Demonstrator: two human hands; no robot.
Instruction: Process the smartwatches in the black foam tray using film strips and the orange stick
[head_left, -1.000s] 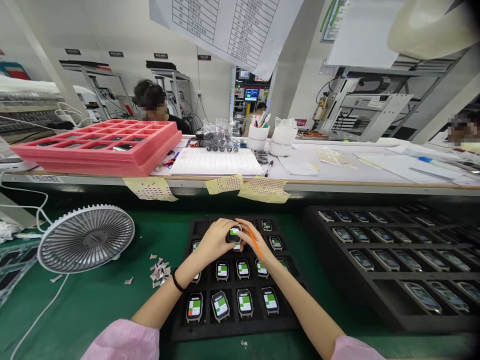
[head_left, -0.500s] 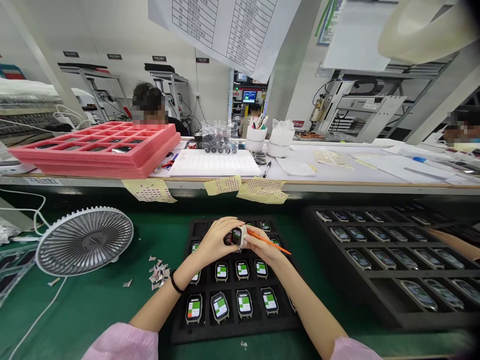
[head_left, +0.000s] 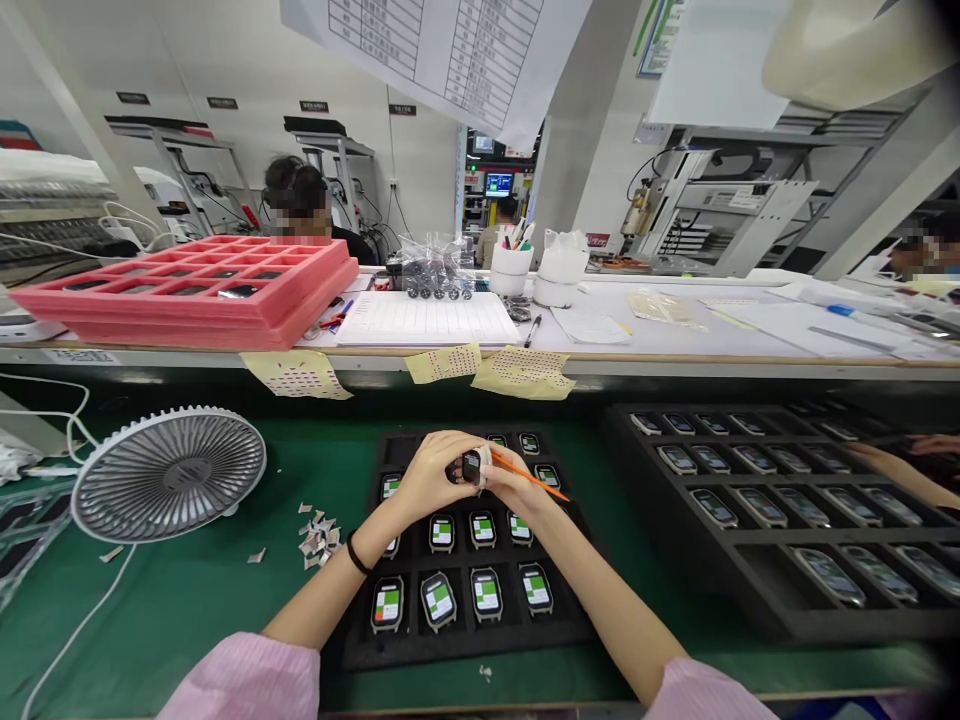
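Note:
Above the back part of a black foam tray (head_left: pixel 480 655), my left hand (head_left: pixel 439 475) and my right hand (head_left: pixel 511 478) meet around one watch body (head_left: pixel 471 466). My left fingers curl round its left side and top. My right fingers pinch its right side, and an orange stick (head_left: pixel 536 475) lies in that hand, slanting down to the right. Several watches with lit green and white screens sit in the tray's compartments, such as one watch (head_left: pixel 487 594) in the front row. The hands hide part of the tray's back rows.
A white round fan (head_left: pixel 172 478) stands left, with small paper scraps (head_left: pixel 320 540) beside it. A second black tray (head_left: pixel 720 570) of watches lies right, where another person's hands reach in. Behind, a raised shelf holds a pink foam tray (head_left: pixel 277 310) and pen cup (head_left: pixel 510 270).
My hands have turned the watch slightly, so its screen shows more edge-on. The orange stick has shifted a little left. More of the other person's hands shows at the right.

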